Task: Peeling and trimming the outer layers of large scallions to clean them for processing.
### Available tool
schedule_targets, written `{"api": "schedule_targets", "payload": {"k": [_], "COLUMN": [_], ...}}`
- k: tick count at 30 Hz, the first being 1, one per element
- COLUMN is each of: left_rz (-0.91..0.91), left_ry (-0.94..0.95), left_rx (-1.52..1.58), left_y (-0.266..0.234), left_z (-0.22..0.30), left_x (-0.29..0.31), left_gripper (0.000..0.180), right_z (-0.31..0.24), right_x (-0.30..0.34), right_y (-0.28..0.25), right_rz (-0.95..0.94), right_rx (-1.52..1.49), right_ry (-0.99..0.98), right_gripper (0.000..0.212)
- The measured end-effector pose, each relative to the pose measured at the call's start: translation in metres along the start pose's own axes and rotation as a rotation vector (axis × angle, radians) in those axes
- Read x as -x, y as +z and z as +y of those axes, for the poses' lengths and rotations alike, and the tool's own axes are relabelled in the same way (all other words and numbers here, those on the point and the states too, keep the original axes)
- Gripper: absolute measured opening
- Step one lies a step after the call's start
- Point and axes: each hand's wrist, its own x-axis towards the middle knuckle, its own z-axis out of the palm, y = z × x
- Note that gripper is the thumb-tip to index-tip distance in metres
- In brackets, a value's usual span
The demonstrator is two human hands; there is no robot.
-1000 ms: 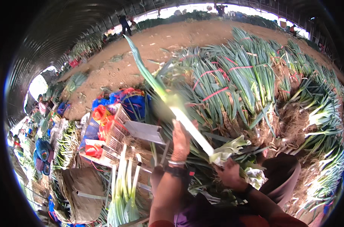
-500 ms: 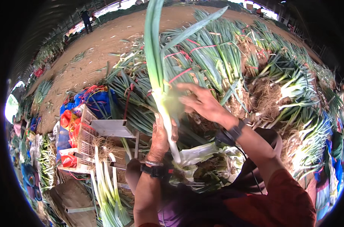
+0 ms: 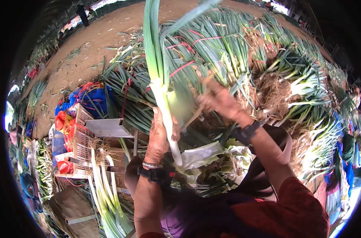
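My left hand (image 3: 158, 133) is wrapped round the white stem of a large leek (image 3: 160, 85). The leek stands almost upright, its green leaves running past the top of the view and its bare white end pointing down. Just right of the stem is my right hand (image 3: 222, 102), its fingers smeared by motion. A thin brownish strip (image 3: 193, 118) stretches between that hand and the area beside the stem; whether the fingers grip it cannot be made out. Under the leek's white end lies a heap of pale, peeled leaves (image 3: 204, 154).
Tied leek bundles (image 3: 228, 47) cover the ground ahead, and more with brown roots (image 3: 273, 91) lie to the right. On the left stand a plastic crate (image 3: 80, 131) with red bags and a metal frame (image 3: 109, 129). Several trimmed leeks (image 3: 109, 198) lie lower left.
The view has shifted slightly. My right hand has moved a little away from the stem, and a brownish strip now shows beside it. My left hand keeps its hold on the leek.
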Motion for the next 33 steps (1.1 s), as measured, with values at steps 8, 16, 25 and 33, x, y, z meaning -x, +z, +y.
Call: {"api": "schedule_targets", "payload": {"k": [8, 16, 25, 33], "left_rz": [0.067, 0.15, 0.266, 0.421], "left_ry": [0.006, 0.203, 0.275, 0.339], "left_rx": [-0.167, 0.063, 0.146, 0.167], "left_y": [0.014, -0.028, -0.037, -0.054], "left_z": [-0.004, 0.034, 0.043, 0.038], "left_x": [-0.002, -0.016, -0.041, -0.041], "left_gripper": [0.062, 0.069, 0.065, 0.064], "right_z": [-0.007, 0.043, -0.088, -0.068], "right_x": [-0.037, 0.029, 0.095, 0.118], "right_y": [0.026, 0.026, 0.052, 0.07], "right_rz": [0.232, -0.188, 0.034, -0.144], "right_rx": [-0.264, 0.39, -0.089, 0.201], "right_ry": [0.127, 0.033, -0.137, -0.162], "right_gripper": [0.019, 0.042, 0.02, 0.046]}}
